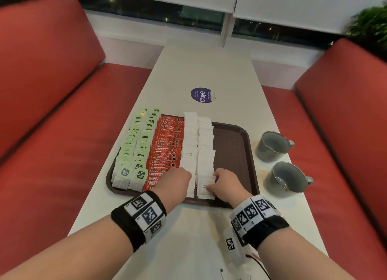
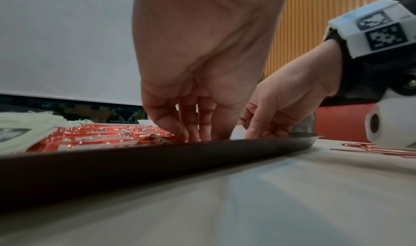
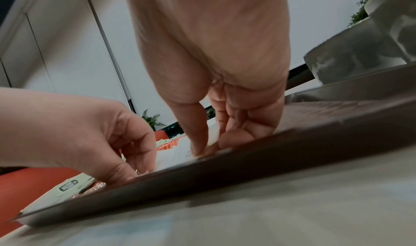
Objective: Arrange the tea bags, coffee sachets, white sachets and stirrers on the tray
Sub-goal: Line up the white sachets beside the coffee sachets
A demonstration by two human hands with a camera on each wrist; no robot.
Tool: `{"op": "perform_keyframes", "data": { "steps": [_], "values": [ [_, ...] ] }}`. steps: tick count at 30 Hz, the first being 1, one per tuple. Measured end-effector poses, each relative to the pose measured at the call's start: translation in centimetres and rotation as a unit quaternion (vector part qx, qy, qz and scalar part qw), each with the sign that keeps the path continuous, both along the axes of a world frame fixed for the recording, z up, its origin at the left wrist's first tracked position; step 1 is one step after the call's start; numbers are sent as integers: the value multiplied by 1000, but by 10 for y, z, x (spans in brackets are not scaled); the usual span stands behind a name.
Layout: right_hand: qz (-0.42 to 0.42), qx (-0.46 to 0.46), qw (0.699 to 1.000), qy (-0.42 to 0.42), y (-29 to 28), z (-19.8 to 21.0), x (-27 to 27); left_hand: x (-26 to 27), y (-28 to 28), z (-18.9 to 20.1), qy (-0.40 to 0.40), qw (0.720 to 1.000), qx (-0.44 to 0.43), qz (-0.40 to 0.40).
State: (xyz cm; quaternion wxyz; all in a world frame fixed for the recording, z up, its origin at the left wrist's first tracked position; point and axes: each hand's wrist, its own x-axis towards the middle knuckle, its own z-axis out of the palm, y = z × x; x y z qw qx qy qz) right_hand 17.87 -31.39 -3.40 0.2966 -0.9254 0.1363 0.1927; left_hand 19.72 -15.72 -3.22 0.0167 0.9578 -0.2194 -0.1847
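Note:
A brown tray (image 1: pixel 232 150) lies on the white table. From its left it holds two columns of green tea bags (image 1: pixel 134 145), red coffee sachets (image 1: pixel 165 145) and two columns of white sachets (image 1: pixel 196 141). At the near end of the right white column, my right hand (image 1: pixel 211 184) pinches a white sachet (image 1: pixel 204 193) between thumb and fingers; its corner (image 2: pixel 238 132) shows in the left wrist view. My left hand (image 1: pixel 184 175) points its fingers down, tips resting where the coffee sachets meet the white ones. Thin red stirrers (image 2: pixel 378 150) lie on the table right of the tray.
Two grey mugs (image 1: pixel 272 146) (image 1: pixel 288 180) stand right of the tray. A purple round sticker (image 1: pixel 202 95) sits beyond it. The tray's right strip is bare. Red benches (image 1: pixel 52 112) (image 1: pixel 345 133) flank the narrow table.

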Motion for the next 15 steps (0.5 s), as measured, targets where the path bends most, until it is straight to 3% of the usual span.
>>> {"op": "perform_keyframes", "data": {
  "steps": [9, 15],
  "values": [
    [-20, 26, 999, 6, 0, 1, 2, 2, 0, 2, -17, 1000, -13, -7],
    [-28, 37, 995, -87, -35, 47, -39, -12, 3, 14, -29, 994, -101, 15]
  ]
}}
